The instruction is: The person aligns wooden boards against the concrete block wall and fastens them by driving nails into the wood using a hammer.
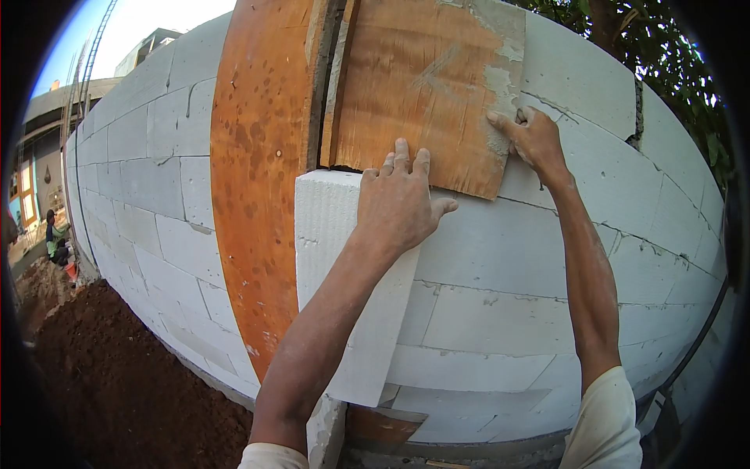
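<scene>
My left hand [400, 199] lies with its fingers spread against the lower edge of a plywood panel [414, 86], over the top of a white block [355, 305] that stands upright against the wall. At the panel's right edge is my right hand [535, 141], its fingers curled together by the grey mortar-smeared strip; whether it grips the edge or something small cannot be made out. Left of the panel runs a tall orange-brown board [262, 156], with a dark gap between the two.
A white block wall [492, 242] curves away on both sides. Brown soil [117, 383] is heaped at the lower left. A crouching person [56, 238] is in the far left background. Tree leaves hang at the upper right, and a dark pipe [699, 340] runs at the lower right.
</scene>
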Demonstrator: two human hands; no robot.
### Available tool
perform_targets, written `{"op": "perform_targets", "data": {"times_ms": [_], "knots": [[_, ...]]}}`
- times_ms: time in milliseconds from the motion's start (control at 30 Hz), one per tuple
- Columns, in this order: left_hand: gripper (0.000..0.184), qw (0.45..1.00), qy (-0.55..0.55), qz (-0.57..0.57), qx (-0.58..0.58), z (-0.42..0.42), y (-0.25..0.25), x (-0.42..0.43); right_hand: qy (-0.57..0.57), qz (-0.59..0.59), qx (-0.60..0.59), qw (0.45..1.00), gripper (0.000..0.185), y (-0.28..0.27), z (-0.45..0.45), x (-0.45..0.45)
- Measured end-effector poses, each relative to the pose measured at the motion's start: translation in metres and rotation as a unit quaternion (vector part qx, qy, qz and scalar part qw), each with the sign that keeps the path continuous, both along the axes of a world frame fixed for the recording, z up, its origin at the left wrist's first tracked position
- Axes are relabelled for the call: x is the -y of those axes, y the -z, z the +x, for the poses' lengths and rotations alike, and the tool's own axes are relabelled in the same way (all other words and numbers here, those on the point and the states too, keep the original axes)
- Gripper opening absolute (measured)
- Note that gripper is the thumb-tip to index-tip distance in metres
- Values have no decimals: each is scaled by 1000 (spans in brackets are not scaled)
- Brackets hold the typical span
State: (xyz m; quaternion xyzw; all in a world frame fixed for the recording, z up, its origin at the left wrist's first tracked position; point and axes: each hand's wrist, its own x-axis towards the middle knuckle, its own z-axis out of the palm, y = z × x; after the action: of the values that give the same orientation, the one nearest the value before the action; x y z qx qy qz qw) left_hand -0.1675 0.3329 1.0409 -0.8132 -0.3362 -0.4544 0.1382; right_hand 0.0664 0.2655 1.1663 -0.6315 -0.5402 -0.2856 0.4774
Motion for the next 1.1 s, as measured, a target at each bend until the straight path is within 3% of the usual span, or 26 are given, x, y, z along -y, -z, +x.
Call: {"op": "perform_targets", "data": {"times_ms": [267,367,433,500,567,633,700,767,800,900,967,1000,1033,1100], "knots": [[97,1000,-10,-14,-6,3,-1,1,42,-30,55,997,58,-3,0,1],[99,999,-13,26,17,7,6,-2,-23,-30,4,999,55,1,3,4],[97,999,12,30,45,4,9,-3,-177,25,-53,982,49,8,9,0],[96,995,36,48,77,-2,2,-2,-237,49,-75,967,45,15,2,3],[92,969,170,-61,169,-10,-5,2,-295,64,-96,948,41,19,2,5],[84,964,173,-35,201,-16,-9,-8,-337,81,-125,930,36,23,5,4],[76,946,22,143,292,-27,-19,-19,-359,102,-132,918,35,26,9,9],[72,923,-78,196,322,-41,-36,-35,-382,177,-122,899,35,30,9,22],[72,924,-78,192,320,-45,-44,-47,-381,173,-124,900,35,31,11,28],[59,930,-18,155,334,-53,-70,-54,-379,198,-101,898,32,33,17,51],[46,957,118,-48,259,-62,-91,-16,-378,211,-87,897,28,34,18,66],[40,951,135,34,276,-59,-93,-35,-392,214,-90,890,29,33,19,73],[40,952,135,28,274,-57,-97,-23,-390,210,-95,892,29,30,29,80],[46,930,258,-39,258,-59,-103,1,-347,206,-66,913,33,26,57,91]]}}
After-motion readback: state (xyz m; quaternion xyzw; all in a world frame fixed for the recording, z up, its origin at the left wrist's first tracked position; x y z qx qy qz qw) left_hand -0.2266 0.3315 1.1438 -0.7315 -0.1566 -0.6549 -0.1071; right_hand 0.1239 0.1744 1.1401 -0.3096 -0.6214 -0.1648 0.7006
